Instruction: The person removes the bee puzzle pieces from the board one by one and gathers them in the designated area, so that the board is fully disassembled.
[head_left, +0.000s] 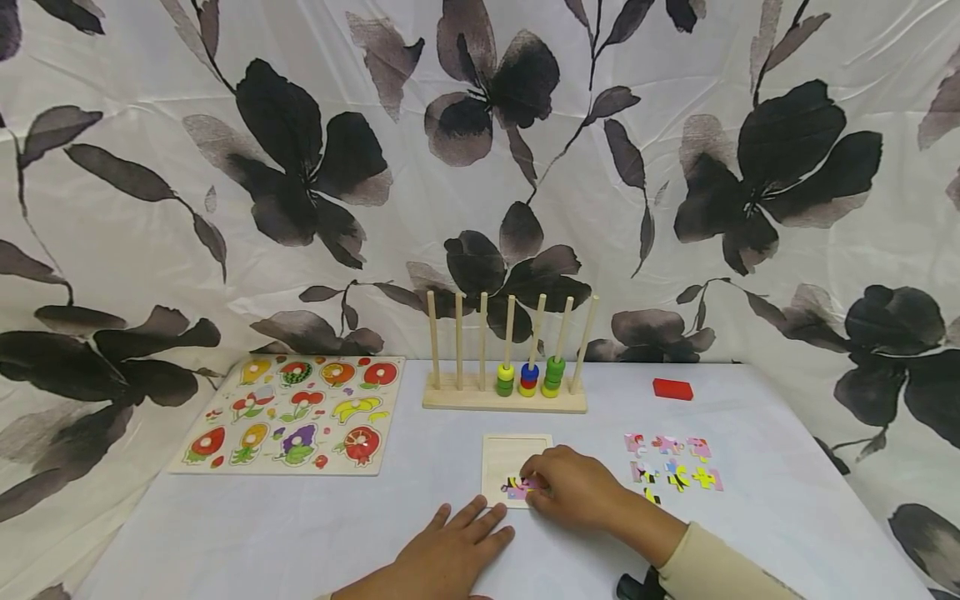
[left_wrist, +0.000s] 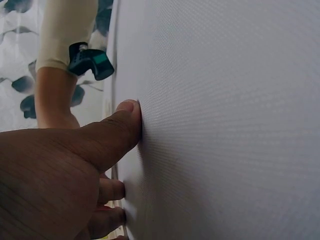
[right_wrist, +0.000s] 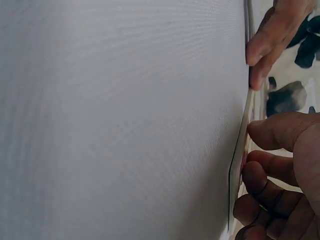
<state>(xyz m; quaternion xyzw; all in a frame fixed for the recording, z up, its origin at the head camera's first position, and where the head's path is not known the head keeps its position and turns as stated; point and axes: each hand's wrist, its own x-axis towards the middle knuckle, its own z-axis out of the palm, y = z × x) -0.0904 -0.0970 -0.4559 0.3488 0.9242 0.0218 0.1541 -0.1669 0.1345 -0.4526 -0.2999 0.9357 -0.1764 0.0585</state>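
Observation:
A small square wooden puzzle tray [head_left: 517, 446] lies flat in the middle of the table. Several pink, yellow and black jigsaw pieces [head_left: 514, 489] sit along its lower edge. My right hand [head_left: 573, 487] is over the tray's lower right corner, its thumb and index finger pinching a pink jigsaw piece [head_left: 534, 482]; the fingers hide much of it. In the right wrist view the curled fingers [right_wrist: 255, 177] stand against the tray. My left hand [head_left: 453, 546] rests with straight, spread fingers at the tray's lower left corner, its thumb [left_wrist: 122, 122] on the tablecloth.
Loose jigsaw pieces [head_left: 678, 477] lie right of the tray, with a red block [head_left: 672, 389] behind them. A wooden peg stand [head_left: 457, 398] with coloured rings is at the back. A fruit puzzle board [head_left: 281, 462] lies to the left. Floral cloth [head_left: 480, 183] hangs behind.

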